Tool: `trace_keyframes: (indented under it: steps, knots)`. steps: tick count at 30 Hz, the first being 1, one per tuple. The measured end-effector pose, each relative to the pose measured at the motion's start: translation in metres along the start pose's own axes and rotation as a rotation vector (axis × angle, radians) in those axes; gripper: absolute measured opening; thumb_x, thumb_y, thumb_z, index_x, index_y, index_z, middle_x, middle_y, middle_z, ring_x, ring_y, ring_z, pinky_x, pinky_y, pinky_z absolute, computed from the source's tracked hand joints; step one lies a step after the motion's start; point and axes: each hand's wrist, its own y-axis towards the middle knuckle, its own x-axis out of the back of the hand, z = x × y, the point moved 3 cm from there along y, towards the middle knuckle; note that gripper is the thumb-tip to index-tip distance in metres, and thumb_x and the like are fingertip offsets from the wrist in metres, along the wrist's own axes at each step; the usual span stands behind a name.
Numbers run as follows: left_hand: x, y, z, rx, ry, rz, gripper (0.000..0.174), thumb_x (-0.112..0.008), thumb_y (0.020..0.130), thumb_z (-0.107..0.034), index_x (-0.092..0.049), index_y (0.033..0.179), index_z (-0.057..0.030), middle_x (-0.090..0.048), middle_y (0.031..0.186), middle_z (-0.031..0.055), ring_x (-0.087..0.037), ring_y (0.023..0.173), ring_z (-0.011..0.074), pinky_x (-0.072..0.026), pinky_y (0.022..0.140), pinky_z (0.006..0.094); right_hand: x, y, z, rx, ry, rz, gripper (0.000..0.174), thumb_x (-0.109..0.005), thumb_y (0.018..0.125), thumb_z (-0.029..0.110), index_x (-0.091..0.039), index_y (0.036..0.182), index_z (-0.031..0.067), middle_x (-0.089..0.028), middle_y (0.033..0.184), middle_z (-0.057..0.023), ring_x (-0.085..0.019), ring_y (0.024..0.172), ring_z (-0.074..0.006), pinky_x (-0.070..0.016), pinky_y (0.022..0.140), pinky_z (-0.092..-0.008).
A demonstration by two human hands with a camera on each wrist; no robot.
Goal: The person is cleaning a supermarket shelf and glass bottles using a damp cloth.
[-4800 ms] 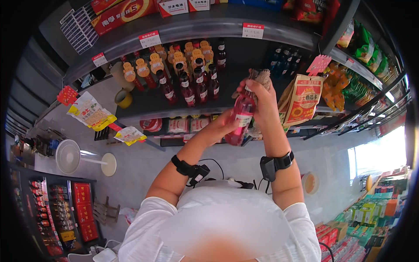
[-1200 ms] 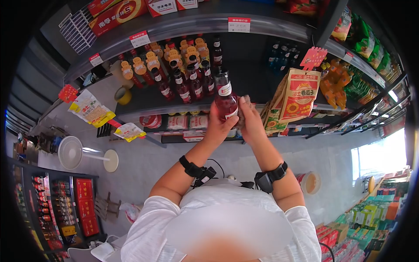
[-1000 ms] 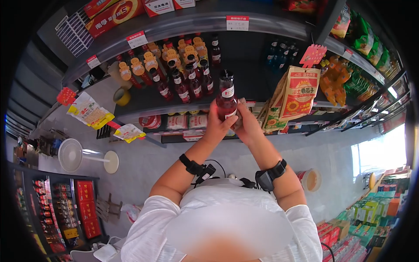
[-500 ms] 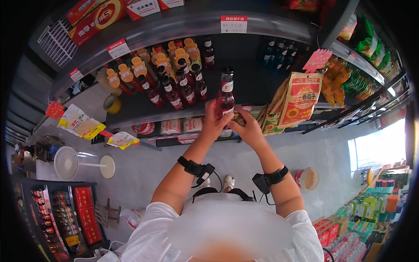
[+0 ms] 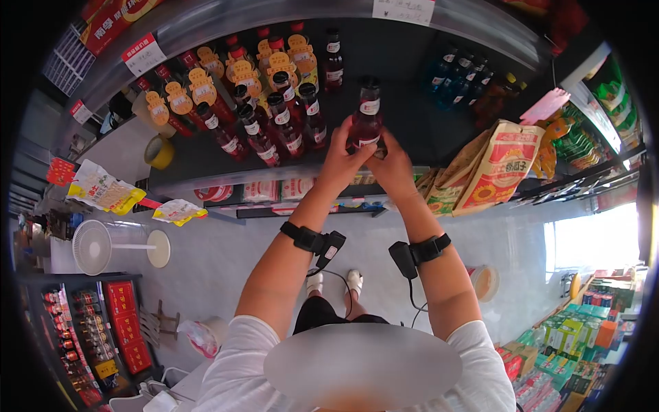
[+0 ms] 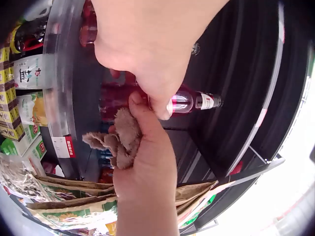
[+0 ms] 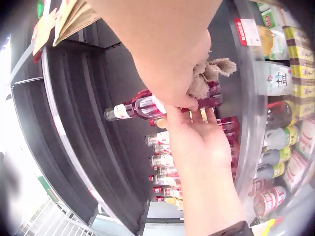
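Observation:
Both hands meet at a bottle of red drink point(image 5: 367, 120) with a dark cap and a white label, its neck pointing away from the person. My left hand point(image 5: 347, 156) curls round the lower body from the left. My right hand point(image 5: 394, 166) is at the bottle's right side, gripping a crumpled brownish-grey cloth point(image 6: 127, 137); in the right wrist view the cloth point(image 7: 206, 76) bunches out beside the lower bottle. The bottle is over the front part of the dark shelf point(image 5: 412, 137), right of several similar red bottles point(image 5: 285, 123).
Bottles with orange tags point(image 5: 202, 86) stand behind the red ones at left. Blue bottles point(image 5: 456, 79) are at the shelf's back right. Paper seed bags point(image 5: 498, 165) hang at the front right, snack packets point(image 5: 106, 187) at the left. A shelf lip with price tags point(image 5: 405, 9) runs overhead.
Earlier the bottle was tilted, with the right hand and cloth at its neck. It then turned upright, and both hands moved down to its lower body. The head view has shifted closer to the shelf.

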Motion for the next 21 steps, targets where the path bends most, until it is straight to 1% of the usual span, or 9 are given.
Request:
trace_keyframes:
  steps: [1, 2, 4, 7, 10, 14, 16, 19, 21]
  knots:
    - [-0.002, 0.006, 0.001, -0.008, 0.035, -0.009, 0.067, -0.074, 0.081, -0.020, -0.040, 0.137, -0.0042, -0.049, 0.120, 0.0106, -0.050, 0.113, 0.0205, -0.0423, 0.094, 0.0331, -0.002, 0.006, 0.001, -0.042, -0.007, 0.003, 0.059, -0.069, 0.077, 0.026, -0.050, 0.131, 0.0098, -0.065, 0.109, -0.0182, -0.064, 0.098, -0.0367, -0.0507, 0.081, -0.0420]
    - [-0.004, 0.011, 0.002, -0.014, -0.004, -0.013, 0.065, -0.073, 0.082, -0.020, -0.040, 0.136, -0.0045, -0.051, 0.119, 0.0103, -0.051, 0.112, 0.0201, -0.0428, 0.093, 0.0328, -0.004, 0.010, 0.000, -0.086, -0.016, 0.005, 0.058, -0.068, 0.078, 0.026, -0.050, 0.131, 0.0102, -0.065, 0.109, -0.0176, -0.064, 0.098, -0.0364, -0.0507, 0.081, -0.0419]
    - [-0.008, 0.020, 0.003, -0.024, -0.083, -0.017, 0.062, -0.072, 0.083, -0.019, -0.041, 0.135, -0.0050, -0.054, 0.118, 0.0098, -0.053, 0.110, 0.0194, -0.0436, 0.092, 0.0322, -0.012, 0.021, -0.009, -0.059, -0.003, -0.027, 0.056, -0.067, 0.079, 0.027, -0.050, 0.129, 0.0101, -0.065, 0.109, -0.0165, -0.064, 0.098, -0.0357, -0.0506, 0.080, -0.0423]
    - [-0.011, 0.027, 0.027, -0.043, -0.043, -0.101, 0.056, -0.070, 0.084, -0.019, -0.044, 0.131, -0.0040, -0.058, 0.116, 0.0098, -0.056, 0.107, 0.0191, -0.0453, 0.089, 0.0314, -0.023, 0.030, -0.018, -0.048, -0.012, -0.067, 0.051, -0.065, 0.081, 0.026, -0.051, 0.126, 0.0097, -0.065, 0.108, -0.0158, -0.064, 0.097, -0.0354, -0.0509, 0.078, -0.0429]
    - [-0.012, 0.035, 0.042, 0.032, -0.122, 0.030, 0.063, -0.065, 0.091, -0.023, -0.030, 0.139, -0.0016, -0.045, 0.134, 0.0126, -0.044, 0.125, 0.0216, -0.0367, 0.103, 0.0364, -0.032, 0.041, -0.027, -0.040, -0.085, -0.107, 0.045, -0.063, 0.082, 0.024, -0.053, 0.123, 0.0093, -0.065, 0.106, -0.0159, -0.064, 0.095, -0.0356, -0.0513, 0.076, -0.0436]
    - [-0.013, 0.044, 0.052, 0.020, -0.128, 0.046, 0.059, -0.064, 0.091, -0.022, -0.034, 0.138, -0.0026, -0.047, 0.132, 0.0118, -0.046, 0.121, 0.0195, -0.0394, 0.100, 0.0355, -0.039, 0.048, -0.034, 0.018, -0.133, -0.169, 0.042, -0.062, 0.082, 0.021, -0.053, 0.121, 0.0085, -0.065, 0.106, -0.0166, -0.064, 0.096, -0.0365, -0.0517, 0.075, -0.0439]
    - [-0.014, 0.048, 0.058, 0.020, -0.136, 0.053, 0.056, -0.064, 0.091, -0.022, -0.036, 0.137, -0.0034, -0.048, 0.130, 0.0109, -0.047, 0.119, 0.0183, -0.0403, 0.098, 0.0353, -0.042, 0.050, -0.036, 0.012, -0.152, -0.181, 0.042, -0.062, 0.082, 0.021, -0.053, 0.122, 0.0083, -0.066, 0.105, -0.0169, -0.064, 0.096, -0.0368, -0.0518, 0.075, -0.0440]
    - [-0.014, 0.056, 0.065, 0.012, -0.150, 0.067, 0.055, -0.064, 0.091, -0.024, -0.039, 0.135, -0.0040, -0.047, 0.129, 0.0128, -0.046, 0.119, 0.0216, -0.0395, 0.098, 0.0368, -0.048, 0.057, -0.042, -0.001, -0.146, -0.169, 0.044, -0.061, 0.083, 0.021, -0.051, 0.123, 0.0077, -0.064, 0.108, -0.0179, -0.063, 0.098, -0.0370, -0.0520, 0.076, -0.0444]
    - [-0.015, 0.056, 0.068, -0.131, 0.132, -0.143, 0.056, -0.068, 0.086, -0.025, -0.044, 0.131, -0.0018, -0.052, 0.121, 0.0165, -0.049, 0.114, 0.0272, -0.0403, 0.096, 0.0391, -0.053, 0.061, -0.049, 0.018, -0.129, -0.166, 0.046, -0.061, 0.083, 0.022, -0.050, 0.125, 0.0071, -0.062, 0.113, -0.0182, -0.062, 0.101, -0.0370, -0.0520, 0.078, -0.0447]
